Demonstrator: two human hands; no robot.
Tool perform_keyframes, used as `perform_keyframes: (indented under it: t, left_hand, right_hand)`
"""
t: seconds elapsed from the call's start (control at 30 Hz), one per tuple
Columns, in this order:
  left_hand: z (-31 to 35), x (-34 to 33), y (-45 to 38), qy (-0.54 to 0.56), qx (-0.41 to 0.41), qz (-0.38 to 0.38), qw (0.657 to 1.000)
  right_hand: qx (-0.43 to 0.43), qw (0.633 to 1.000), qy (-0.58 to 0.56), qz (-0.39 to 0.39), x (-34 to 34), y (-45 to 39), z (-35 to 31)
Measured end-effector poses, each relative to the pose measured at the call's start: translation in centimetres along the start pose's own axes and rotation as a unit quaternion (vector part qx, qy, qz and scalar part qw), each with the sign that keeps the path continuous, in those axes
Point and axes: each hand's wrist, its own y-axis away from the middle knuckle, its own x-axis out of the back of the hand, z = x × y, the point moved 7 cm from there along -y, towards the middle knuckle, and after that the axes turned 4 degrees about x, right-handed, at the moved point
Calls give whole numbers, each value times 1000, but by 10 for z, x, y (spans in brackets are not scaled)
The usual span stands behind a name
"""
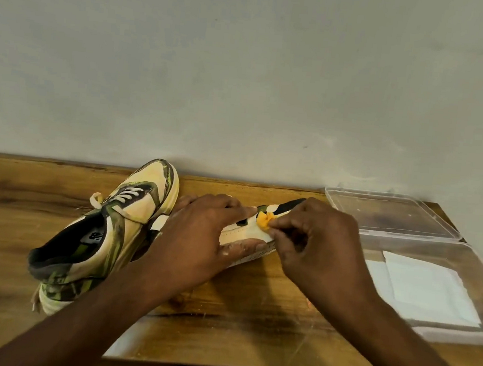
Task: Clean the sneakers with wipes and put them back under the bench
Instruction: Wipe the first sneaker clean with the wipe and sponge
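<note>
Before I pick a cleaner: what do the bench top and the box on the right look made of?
Bench top: looks like wood or wood-look laminate, with brown grain streaks and a slight sheen; which one is unclear. Box: clear, rigid-looking plastic, since the white wipes show through it.

Two sneakers on the wooden bench (42,187), cream/green/black camo pattern. Left sneaker (106,228) upright, toe toward wall, white laces, dark lining. Right sneaker (247,230) tipped on its side, sole edge toward camera, mostly hidden. Crumpled wipe (263,222), stained orange, against its upper. Clean white wipes (422,285) in the clear box (456,330), right.
</note>
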Motion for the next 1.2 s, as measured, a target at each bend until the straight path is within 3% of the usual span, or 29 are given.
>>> perform_keyframes:
  t: [0.17, 0.27, 0.4, 0.67, 0.87, 1.07, 1.2]
  left_hand:
    - [5, 0, 4, -12, 9, -14, 1000]
    - [5, -1, 6, -19, 5, -22, 1000]
    - [6, 2, 7, -15, -14, -12, 1000]
    - [-9, 11, 7, 50, -67, -43, 996]
    - [-14, 13, 9, 46, -109, -36, 992]
    - [-12, 14, 11, 42, -111, -14, 993]
    - [-12, 14, 12, 33, -107, -11, 994]
  right_hand:
    - [-68, 997, -7, 32, 25, -13, 36]
    - [-60, 997, 3, 57, 21, -12, 28]
    - [4, 1000, -18, -17, -1, -5, 0]
    - [-94, 994, -40, 26, 31, -5, 35]
    - [8, 1000, -9, -18, 0, 19, -17]
    - [-58, 997, -12, 59, 29, 10, 27]
    - [4, 1000, -2, 19, 6, 15, -6]
